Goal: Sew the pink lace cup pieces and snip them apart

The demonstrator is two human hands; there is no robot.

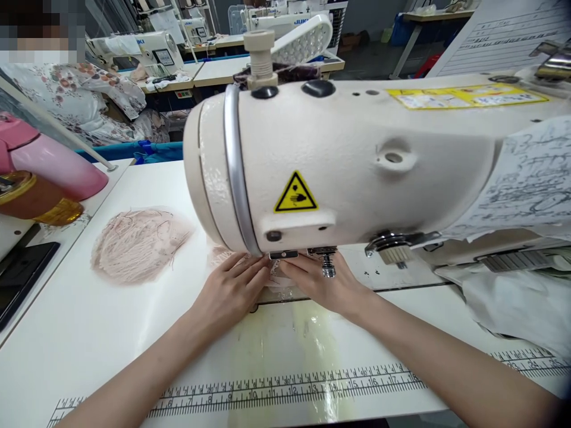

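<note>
A cream sewing machine (348, 154) reaches across the view, its head above both hands. My left hand (236, 279) rests palm down left of the needle area, fingers stretched forward over pale pink lace fabric (280, 280). From the other side, my right hand (319, 279) lies low with its fingers pointing at the same lace, touching its edge. The machine head hides some fingertips, the needle and most of this fabric. Further left on the white table, a separate pale pink lace piece (140, 245) lies flat, with loose threads.
A printed ruler (285, 389) runs along the table's front. At left are a pink bottle (57, 163), an amber jar (40, 199) and a black phone (27, 279). Handwritten paper (521, 178) and white cloth (517, 303) are at right. Another person in a floral top (84, 101) sits beyond.
</note>
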